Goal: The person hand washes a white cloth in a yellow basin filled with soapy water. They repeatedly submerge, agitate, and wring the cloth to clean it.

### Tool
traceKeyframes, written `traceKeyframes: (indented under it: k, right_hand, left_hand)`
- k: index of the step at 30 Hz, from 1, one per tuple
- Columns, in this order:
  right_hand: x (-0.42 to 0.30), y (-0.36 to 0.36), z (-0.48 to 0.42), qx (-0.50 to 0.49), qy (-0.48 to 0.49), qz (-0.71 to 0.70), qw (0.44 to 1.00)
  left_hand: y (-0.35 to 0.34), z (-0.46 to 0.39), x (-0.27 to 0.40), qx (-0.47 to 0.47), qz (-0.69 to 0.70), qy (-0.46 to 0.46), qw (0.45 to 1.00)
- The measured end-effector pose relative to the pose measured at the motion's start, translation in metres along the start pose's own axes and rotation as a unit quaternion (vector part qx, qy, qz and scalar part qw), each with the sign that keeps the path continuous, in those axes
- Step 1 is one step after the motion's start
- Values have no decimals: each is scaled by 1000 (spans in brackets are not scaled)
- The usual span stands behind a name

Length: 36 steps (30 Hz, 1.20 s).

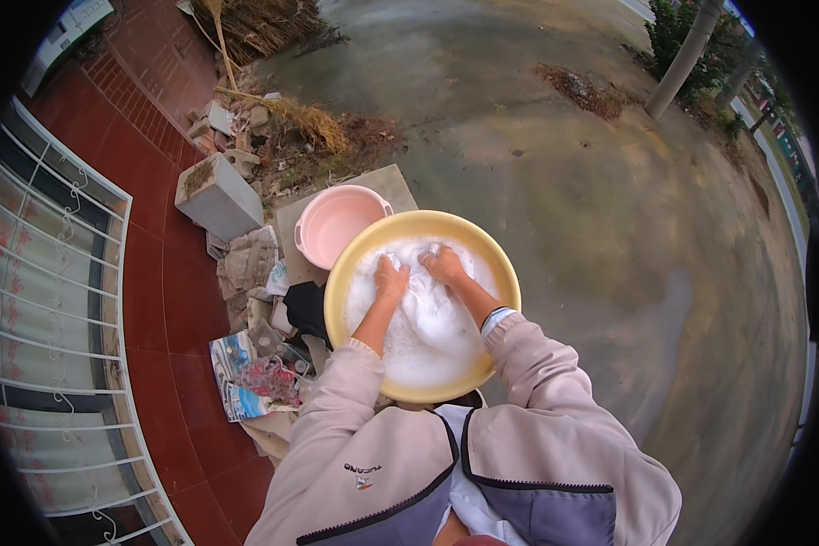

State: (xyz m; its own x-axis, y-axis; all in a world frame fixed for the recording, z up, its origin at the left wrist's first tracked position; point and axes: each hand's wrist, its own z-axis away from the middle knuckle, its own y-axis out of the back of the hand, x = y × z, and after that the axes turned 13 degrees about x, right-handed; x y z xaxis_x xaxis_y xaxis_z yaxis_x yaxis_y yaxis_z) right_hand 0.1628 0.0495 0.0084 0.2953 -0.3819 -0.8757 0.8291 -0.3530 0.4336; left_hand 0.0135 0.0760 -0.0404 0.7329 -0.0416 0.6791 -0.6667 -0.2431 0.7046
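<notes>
Before me is a large yellow plastic basin point(508, 286) full of white suds point(375, 341). A wet white cloth point(433, 307) lies bunched in the foam, its lower part partly under the suds. My left hand point(390, 276) grips the cloth at its upper left. On the upper right, my right hand point(443, 265) clasps another part of it. Both hands are close together near the far side of the basin, with foam about the fingers. How much cloth lies below the foam is hidden.
A pink plastic basin point(341, 222) adjoins the yellow one at upper left, on a concrete slab point(399, 184). Rubble, a concrete block point(220, 198) and a straw broom point(307, 119) lie left. A black cloth point(306, 310) hangs beside the basin. A barred window point(61, 341) borders the red wall.
</notes>
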Motion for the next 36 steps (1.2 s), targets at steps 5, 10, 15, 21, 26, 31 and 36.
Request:
traceKeyframes:
  k: [5,10,15,21,26,31,36]
  right_hand:
    - [42,-19,-19,26,138,177,974]
    - [41,-18,-17,16,114,122,986]
    - [-33,-2,52,48,144,-90,984]
    - [-47,1,63,70,106,-30,991]
    - [-47,-10,102,93,236,-32,967]
    - [-38,11,68,96,90,21,991]
    - [-47,-6,120,93,285,-6,954]
  left_hand:
    - [-5,4,13,-36,4,-10,999]
    - [0,-2,8,-21,9,23,999]
    - [37,10,32,-59,495,410,764]
    - [10,42,24,-118,559,430,699]
    - [12,44,-6,-210,615,364,667]
    - [50,57,67,-118,510,429,736]
    - [10,38,-6,-177,510,356,763]
